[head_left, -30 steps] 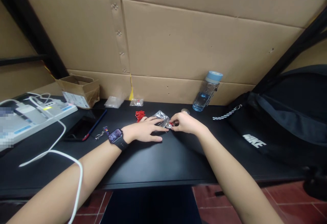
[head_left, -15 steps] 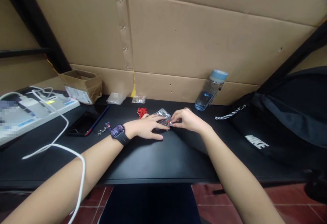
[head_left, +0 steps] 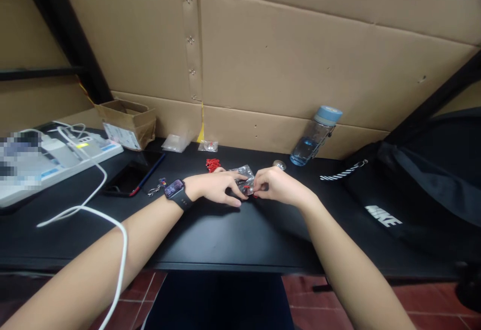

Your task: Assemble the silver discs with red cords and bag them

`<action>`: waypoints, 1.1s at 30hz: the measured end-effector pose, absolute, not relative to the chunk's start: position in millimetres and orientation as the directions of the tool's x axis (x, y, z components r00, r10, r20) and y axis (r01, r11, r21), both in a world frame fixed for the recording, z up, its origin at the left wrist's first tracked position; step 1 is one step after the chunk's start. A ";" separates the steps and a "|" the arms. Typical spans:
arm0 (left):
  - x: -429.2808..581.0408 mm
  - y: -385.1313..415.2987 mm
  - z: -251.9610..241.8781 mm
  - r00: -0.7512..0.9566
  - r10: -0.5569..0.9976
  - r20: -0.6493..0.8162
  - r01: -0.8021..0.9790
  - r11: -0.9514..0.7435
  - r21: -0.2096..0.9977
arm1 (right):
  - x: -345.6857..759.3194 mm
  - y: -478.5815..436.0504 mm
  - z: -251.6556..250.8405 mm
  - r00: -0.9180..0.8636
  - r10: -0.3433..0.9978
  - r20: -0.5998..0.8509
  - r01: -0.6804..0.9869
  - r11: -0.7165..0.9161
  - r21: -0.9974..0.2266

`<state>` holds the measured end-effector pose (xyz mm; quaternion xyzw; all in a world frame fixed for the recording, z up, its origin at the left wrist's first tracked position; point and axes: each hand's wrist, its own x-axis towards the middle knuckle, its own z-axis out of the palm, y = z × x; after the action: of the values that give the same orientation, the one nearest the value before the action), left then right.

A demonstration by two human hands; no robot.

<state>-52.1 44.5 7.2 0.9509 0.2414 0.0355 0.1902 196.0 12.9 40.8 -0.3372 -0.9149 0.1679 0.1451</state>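
Note:
My left hand (head_left: 221, 188) lies palm down with fingers stretched out over a small clear plastic bag (head_left: 245, 172) on the black table. A small red piece (head_left: 247, 187) shows at the bag's near right end. At that same end, my right hand (head_left: 277, 184) is closed in a pinch. A bit of red (head_left: 255, 196) shows under its fingertips, seemingly part of a thin red cord, though most of it is hidden. Beyond my left hand sits a bundle of red cords (head_left: 212, 164). Just behind my right hand is a shiny round piece (head_left: 279, 164), partly covered.
Along the back stand a cardboard box (head_left: 130, 122), clear bags (head_left: 176, 143), a small bagged item (head_left: 208, 146) and a water bottle (head_left: 315, 137). Left are a phone (head_left: 133, 172), a keyring (head_left: 156, 188), a power strip (head_left: 56, 169) and a white cable (head_left: 99, 214). A black backpack (head_left: 417, 184) fills the right.
The view has shifted slightly. My right hand has moved a little toward me at the bag's end, and more of the round shiny piece behind it shows. My left hand stays on the bag.

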 end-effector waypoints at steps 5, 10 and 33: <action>-55.0 46.6 8.3 0.886 0.463 -0.024 0.437 -0.817 0.377 | 191.5 10.4 38.2 -0.735 0.672 0.090 0.590 0.699 -0.405; -56.4 47.6 8.8 0.897 0.441 -0.019 0.411 -0.819 0.402 | 198.6 19.1 27.9 -0.686 0.721 0.098 0.648 0.666 -0.370; -53.7 43.6 6.0 0.902 0.433 0.011 0.399 -0.841 0.365 | 170.8 34.5 -10.8 -0.320 0.879 0.354 0.831 0.440 -0.340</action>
<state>-53.7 43.6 6.0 0.9583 0.2170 0.0465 0.1798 170.8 34.5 -10.8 -0.5269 -0.8111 0.0478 0.2495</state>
